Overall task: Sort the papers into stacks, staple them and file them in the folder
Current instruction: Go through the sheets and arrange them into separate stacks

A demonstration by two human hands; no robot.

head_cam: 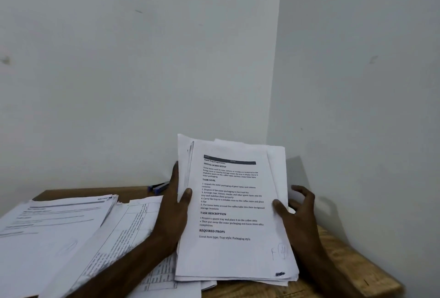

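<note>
I hold a stack of white printed papers [234, 212] tilted up over the wooden table [345, 271]. Its top sheet carries black headings and a pen mark near the bottom right corner. My left hand [177, 204] grips the stack's left edge, thumb on the front. On the stack's right edge sits the thumb of my right hand [296, 207], its fingers spread behind the sheets. A second stack of papers [52, 228] lies flat at the left. A sheet with a printed table [123, 233] lies between the two stacks.
A blue and black object, maybe a stapler or pen [158, 187], lies at the table's back edge by the wall. Pale walls meet in a corner right behind the table. The table's right edge [381, 276] is close to the side wall.
</note>
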